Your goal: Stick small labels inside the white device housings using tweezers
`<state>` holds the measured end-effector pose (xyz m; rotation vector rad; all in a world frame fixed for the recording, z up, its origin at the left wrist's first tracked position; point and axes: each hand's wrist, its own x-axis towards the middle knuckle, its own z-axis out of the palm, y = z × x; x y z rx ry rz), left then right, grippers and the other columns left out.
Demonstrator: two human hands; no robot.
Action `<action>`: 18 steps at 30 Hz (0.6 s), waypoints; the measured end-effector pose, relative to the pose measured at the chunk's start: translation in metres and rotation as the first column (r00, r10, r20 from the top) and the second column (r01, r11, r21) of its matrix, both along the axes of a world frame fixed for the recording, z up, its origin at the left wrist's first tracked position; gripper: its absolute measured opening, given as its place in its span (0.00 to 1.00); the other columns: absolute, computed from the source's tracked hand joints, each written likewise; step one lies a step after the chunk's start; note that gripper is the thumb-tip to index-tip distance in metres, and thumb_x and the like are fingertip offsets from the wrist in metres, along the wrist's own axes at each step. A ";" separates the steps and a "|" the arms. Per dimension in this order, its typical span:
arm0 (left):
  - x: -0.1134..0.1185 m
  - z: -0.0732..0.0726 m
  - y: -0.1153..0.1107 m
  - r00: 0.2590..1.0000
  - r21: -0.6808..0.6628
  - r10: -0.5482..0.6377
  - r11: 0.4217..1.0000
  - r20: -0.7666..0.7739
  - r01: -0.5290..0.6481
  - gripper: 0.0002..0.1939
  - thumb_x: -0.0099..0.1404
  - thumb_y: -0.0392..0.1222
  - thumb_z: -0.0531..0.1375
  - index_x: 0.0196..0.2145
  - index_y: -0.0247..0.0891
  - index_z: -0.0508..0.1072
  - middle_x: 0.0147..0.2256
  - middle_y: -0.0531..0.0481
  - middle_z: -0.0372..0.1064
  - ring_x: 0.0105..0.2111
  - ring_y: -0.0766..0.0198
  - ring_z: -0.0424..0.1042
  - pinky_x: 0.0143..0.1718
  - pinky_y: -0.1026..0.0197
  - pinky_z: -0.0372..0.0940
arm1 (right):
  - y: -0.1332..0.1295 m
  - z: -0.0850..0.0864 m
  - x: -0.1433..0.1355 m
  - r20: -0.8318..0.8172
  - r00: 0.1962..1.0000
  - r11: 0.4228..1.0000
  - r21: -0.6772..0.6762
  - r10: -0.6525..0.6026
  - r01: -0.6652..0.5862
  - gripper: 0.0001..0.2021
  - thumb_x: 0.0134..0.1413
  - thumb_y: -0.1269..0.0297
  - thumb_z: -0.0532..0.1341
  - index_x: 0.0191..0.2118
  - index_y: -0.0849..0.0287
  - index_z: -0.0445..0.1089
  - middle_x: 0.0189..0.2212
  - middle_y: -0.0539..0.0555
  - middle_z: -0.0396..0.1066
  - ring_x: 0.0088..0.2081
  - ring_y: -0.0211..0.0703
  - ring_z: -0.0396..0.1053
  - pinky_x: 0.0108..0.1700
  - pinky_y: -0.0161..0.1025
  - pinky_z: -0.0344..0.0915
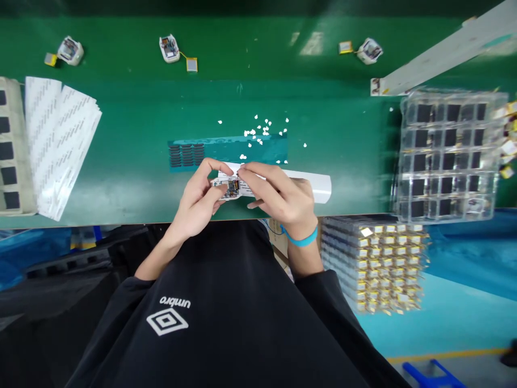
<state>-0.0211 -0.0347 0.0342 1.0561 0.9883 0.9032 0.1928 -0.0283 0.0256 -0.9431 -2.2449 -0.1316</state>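
Left hand (197, 202) angles inward, gripping the small device (231, 188) between thumb and fingers; right hand (283, 194) arches over its right end, fingertips together, whatever they pinch too small to tell.

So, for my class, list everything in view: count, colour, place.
Bench: one, green, across
Held device: one, white, open, left fingers
Open devices: three, white, far side
Batteries: three, silver-yellow, beside them
Strip: one, white, under hands
Bits: many, white, mid-bench
Film: one, teal, beyond hands
Sheets: several, white, left
Beige tray: one, far left
Clear tray: one, right
Beam: one, white, upper right
Tray stack: one, clear, lower right
Floor: blue, lower right
Shirt: one, black, bottom
Wristband: one, blue, right wrist
Hands: two, bare; left, right
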 end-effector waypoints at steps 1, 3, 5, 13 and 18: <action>0.000 0.000 0.000 1.000 0.000 -0.005 1.000 0.006 0.005 0.09 0.68 0.38 0.61 0.44 0.46 0.66 0.19 0.63 0.49 0.15 0.71 0.48 0.16 0.67 0.44 | -0.001 0.000 0.002 0.026 1.000 1.000 -0.005 0.005 -0.005 0.15 0.80 0.62 0.58 0.64 0.55 0.73 0.54 0.55 0.83 0.43 0.39 0.83 0.32 0.33 0.72; -0.001 0.001 -0.001 1.000 0.000 -0.015 1.000 0.014 0.015 0.09 0.69 0.39 0.61 0.44 0.46 0.65 0.19 0.63 0.50 0.15 0.71 0.49 0.16 0.67 0.44 | 0.000 0.001 0.005 0.055 0.998 1.000 -0.028 0.004 -0.002 0.16 0.80 0.62 0.58 0.66 0.54 0.71 0.55 0.55 0.83 0.43 0.39 0.83 0.32 0.34 0.72; -0.001 0.001 -0.001 0.999 0.006 -0.028 1.000 0.015 0.028 0.09 0.70 0.39 0.61 0.44 0.46 0.65 0.19 0.63 0.50 0.15 0.71 0.48 0.16 0.67 0.44 | 0.003 0.000 0.006 0.086 0.996 1.000 -0.020 0.001 0.000 0.15 0.81 0.63 0.57 0.66 0.53 0.71 0.55 0.54 0.83 0.41 0.38 0.83 0.32 0.34 0.71; -0.001 -0.007 -0.005 0.997 0.162 -0.043 0.985 -0.069 0.054 0.08 0.72 0.34 0.59 0.45 0.46 0.65 0.21 0.63 0.53 0.16 0.70 0.51 0.17 0.67 0.47 | -0.003 0.007 0.002 0.105 0.994 0.999 -0.036 0.004 0.000 0.11 0.76 0.74 0.59 0.54 0.57 0.76 0.47 0.50 0.84 0.36 0.37 0.80 0.28 0.37 0.66; 0.000 -0.005 -0.013 0.985 0.261 -0.027 0.963 -0.170 0.071 0.06 0.78 0.39 0.59 0.46 0.47 0.64 0.21 0.63 0.59 0.16 0.70 0.58 0.17 0.67 0.52 | -0.013 0.023 -0.002 0.238 0.970 0.998 -0.046 -0.039 0.051 0.15 0.76 0.76 0.55 0.51 0.57 0.79 0.46 0.49 0.85 0.29 0.35 0.76 0.25 0.39 0.62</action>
